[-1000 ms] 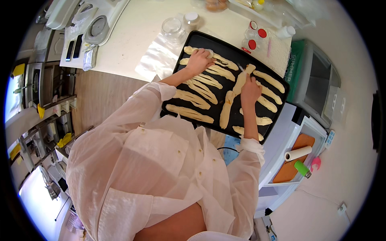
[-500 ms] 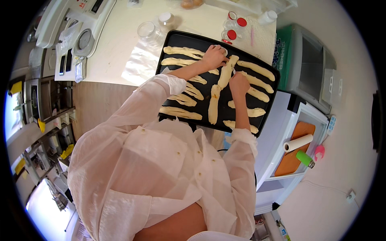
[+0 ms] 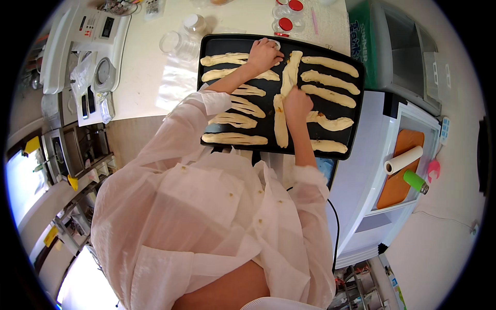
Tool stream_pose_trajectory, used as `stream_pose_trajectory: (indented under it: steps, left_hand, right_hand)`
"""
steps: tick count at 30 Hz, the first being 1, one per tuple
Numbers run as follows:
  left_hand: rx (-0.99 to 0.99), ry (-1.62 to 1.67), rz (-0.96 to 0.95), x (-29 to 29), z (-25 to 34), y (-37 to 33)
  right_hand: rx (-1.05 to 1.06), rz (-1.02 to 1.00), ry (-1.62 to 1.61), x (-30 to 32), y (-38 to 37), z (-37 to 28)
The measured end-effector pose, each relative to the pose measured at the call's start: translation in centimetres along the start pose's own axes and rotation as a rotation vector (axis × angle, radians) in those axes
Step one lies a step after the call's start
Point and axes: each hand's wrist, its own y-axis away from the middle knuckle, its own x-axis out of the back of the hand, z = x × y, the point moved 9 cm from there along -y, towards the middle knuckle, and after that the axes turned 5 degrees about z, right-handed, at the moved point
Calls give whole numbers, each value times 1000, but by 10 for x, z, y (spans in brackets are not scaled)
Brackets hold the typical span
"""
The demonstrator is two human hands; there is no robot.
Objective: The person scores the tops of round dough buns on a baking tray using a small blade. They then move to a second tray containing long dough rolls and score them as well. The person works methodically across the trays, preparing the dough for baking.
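A black baking tray (image 3: pixel 235 40) carries several long pale dough strips, set in a left and a right column. Down its middle lie two more pieces end to end: a far dough strip (image 3: pixel 292 67) and a near dough strip (image 3: pixel 280 129) with brown spots. My left hand (image 3: pixel 264 55) is over the tray's far side, fingers curled by a small whitish round thing (image 3: pixel 277 45) that they partly cover. Closed like a fist, my right hand (image 3: pixel 298 105) is at the place where the two middle strips meet. Whatever it grips is hidden beneath it.
Behind the tray stand clear jars (image 3: pixel 178 45) and small red-lidded jars (image 3: pixel 284 25). A white kitchen scale (image 3: pixel 105 75) is at the left. To the right, a white cabinet (image 3: pixel 364 139) holds an orange board (image 3: pixel 392 191), a paper roll (image 3: pixel 403 160) and a green bottle (image 3: pixel 415 181).
My right hand has moved nearer to me along the middle strips, down to their meeting place. The left hand stays near the tray's far side. The whole view has shifted and turned slightly.
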Motion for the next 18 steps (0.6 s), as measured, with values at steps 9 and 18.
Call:
stream_pose_trajectory:
  steps: [9, 18]
  left_hand:
    - [-29, 67, -214, -14, 36, 10]
    - [-71, 38, -95, -12, 33, 26]
  right_hand:
    - [-25, 49, -6, 15, 30, 3]
    - [-89, 176, -84, 32, 77, 21]
